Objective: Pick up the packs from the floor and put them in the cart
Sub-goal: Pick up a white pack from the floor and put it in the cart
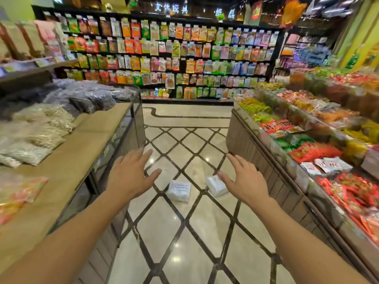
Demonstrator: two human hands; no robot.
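Shop aisle, glossy diamond-tiled floor (184, 232), wall of hanging snack bags at 12 o'clock. Left table (67, 156) holds bagged dry goods, right table (307, 160) holds red and green snack packs. No cart in view.

Two white packs on the floor, mid-aisle. Left pack (179, 190) lies at 3 o'clock of the left hand (131, 175), long axis roughly 12–6. Right pack (215, 185) sits just at the thumb side of the right hand (246, 181), partly hidden, tilted toward 11.

Both hands out, fingers spread, holding nothing. Right hand looks nearer its pack; one pack per hand seems likely.
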